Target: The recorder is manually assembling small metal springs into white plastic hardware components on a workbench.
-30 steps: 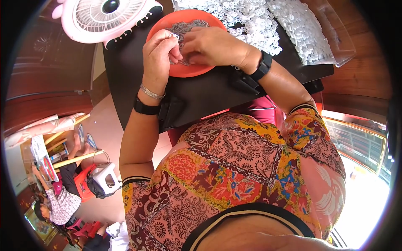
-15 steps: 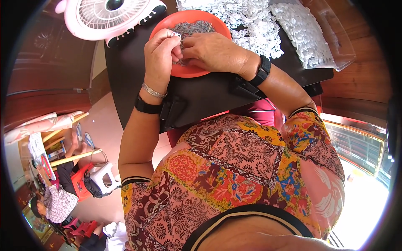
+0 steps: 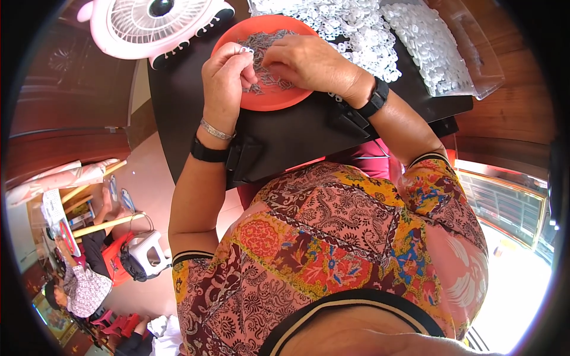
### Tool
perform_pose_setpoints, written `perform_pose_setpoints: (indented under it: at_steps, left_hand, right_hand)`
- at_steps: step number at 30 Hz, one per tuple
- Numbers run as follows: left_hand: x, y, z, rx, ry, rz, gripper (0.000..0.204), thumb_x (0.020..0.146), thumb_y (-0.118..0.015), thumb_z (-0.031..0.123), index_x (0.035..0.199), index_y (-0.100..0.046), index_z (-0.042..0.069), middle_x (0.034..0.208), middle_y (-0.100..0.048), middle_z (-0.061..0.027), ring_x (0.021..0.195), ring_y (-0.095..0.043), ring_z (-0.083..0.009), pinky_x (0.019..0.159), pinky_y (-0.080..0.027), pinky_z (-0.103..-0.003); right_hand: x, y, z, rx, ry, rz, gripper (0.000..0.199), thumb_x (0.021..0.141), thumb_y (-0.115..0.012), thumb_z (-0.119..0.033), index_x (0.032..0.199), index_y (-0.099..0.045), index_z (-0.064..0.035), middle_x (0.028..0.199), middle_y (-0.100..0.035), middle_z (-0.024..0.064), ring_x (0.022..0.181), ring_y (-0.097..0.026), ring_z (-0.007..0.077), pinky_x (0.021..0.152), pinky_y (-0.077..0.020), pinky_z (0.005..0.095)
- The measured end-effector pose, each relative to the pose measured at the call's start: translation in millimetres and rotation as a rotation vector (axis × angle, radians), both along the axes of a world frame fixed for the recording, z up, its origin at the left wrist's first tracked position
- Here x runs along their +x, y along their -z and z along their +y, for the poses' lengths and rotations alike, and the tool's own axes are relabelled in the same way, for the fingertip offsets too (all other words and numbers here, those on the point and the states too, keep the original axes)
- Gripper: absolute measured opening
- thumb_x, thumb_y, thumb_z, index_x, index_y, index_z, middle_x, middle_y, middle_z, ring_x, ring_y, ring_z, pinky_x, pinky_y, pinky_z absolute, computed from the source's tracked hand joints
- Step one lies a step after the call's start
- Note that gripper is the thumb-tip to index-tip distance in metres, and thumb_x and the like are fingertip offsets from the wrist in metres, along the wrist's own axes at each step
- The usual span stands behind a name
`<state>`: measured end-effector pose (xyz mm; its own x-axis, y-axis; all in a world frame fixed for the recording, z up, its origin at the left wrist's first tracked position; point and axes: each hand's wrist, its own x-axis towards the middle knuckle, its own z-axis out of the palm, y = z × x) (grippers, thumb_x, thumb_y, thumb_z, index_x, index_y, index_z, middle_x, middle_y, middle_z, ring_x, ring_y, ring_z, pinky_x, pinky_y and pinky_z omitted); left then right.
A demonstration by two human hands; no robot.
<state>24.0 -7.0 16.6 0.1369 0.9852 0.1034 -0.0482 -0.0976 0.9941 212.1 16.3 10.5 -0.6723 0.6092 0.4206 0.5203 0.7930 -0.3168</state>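
Observation:
My left hand (image 3: 223, 74) is closed at the left rim of a round orange-red tray (image 3: 270, 104). Between its thumb and forefinger it pinches a small white plastic piece (image 3: 247, 50). Inside the tray lies a loose heap of thin grey pin-like pieces (image 3: 259, 43). Over the right side of that heap hovers my right hand (image 3: 314, 64), fingers curled and thumb drawn in toward them. Its fingertips point at my left hand with a small gap between. Whatever they hold, if anything, is hidden.
White plastic pieces (image 3: 362, 41) are spread on the black table (image 3: 285, 139) beyond my right hand. A clear bin (image 3: 487, 83) at the far right holds more. A pink-and-white fan (image 3: 163, 29) stands far left. Another person (image 3: 86, 288) sits at the lower left.
My right hand has moved slightly right, away from my left hand, uncovering more grey pieces in the tray. My left hand has shifted only slightly and keeps the white piece.

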Motion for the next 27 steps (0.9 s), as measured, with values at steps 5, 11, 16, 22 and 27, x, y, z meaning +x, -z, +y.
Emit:
perform_pose_setpoints:
  at_steps: [5,11,16,22,27]
  left_hand:
    - [-1,1,1,0.002,-0.003,0.008,0.017,0.085,-0.048,0.013,0.074,-0.054,0.002,0.066,-0.053,-0.0037,0.056,-0.053,-0.0125,0.053,-0.041,-0.022]
    - [0,1,1,0.006,-0.009,-0.002,0.017,0.086,-0.048,0.013,0.073,-0.054,0.002,0.066,-0.053,-0.0034,0.056,-0.052,-0.0122,0.053,-0.041,-0.022]
    - [0,1,0,0.013,0.008,0.004,0.017,0.086,-0.049,0.013,0.074,-0.054,0.002,0.066,-0.053,-0.0032,0.057,-0.052,-0.012,0.053,-0.04,-0.022]
    - [0,4,1,0.017,0.013,-0.005,0.016,0.086,-0.05,0.014,0.075,-0.055,0.003,0.067,-0.053,-0.0031,0.058,-0.052,-0.0121,0.053,-0.041,-0.022]
    - [0,3,0,-0.009,0.005,-0.016,0.016,0.086,-0.05,0.014,0.076,-0.055,0.003,0.067,-0.053,-0.0033,0.058,-0.052,-0.0121,0.054,-0.041,-0.022]
  right_hand:
    - [3,-5,-4,-0.011,-0.058,-0.101,0.017,0.076,-0.066,-0.013,0.092,-0.063,-0.0069,0.087,-0.059,0.0077,0.089,-0.058,0.0268,0.076,-0.0478,0.0368]
    - [2,-6,-3,-0.023,-0.11,-0.075,0.016,0.075,-0.067,-0.014,0.089,-0.063,-0.0075,0.087,-0.058,0.0054,0.09,-0.056,0.0253,0.077,-0.0474,0.0363]
    - [-2,-8,-11,0.012,-0.076,-0.194,0.012,0.075,-0.066,-0.017,0.084,-0.066,-0.0092,0.087,-0.06,0.0042,0.091,-0.057,0.025,0.078,-0.0485,0.0369]
    - [-8,-13,-15,0.04,-0.026,-0.271,0.013,0.075,-0.064,-0.017,0.085,-0.068,-0.0091,0.088,-0.06,0.005,0.092,-0.057,0.0249,0.078,-0.0486,0.0371]
    - [-8,-16,-14,-0.052,-0.126,-0.222,0.013,0.073,-0.064,-0.015,0.084,-0.067,-0.0083,0.088,-0.061,0.0058,0.092,-0.058,0.0259,0.078,-0.0491,0.038]
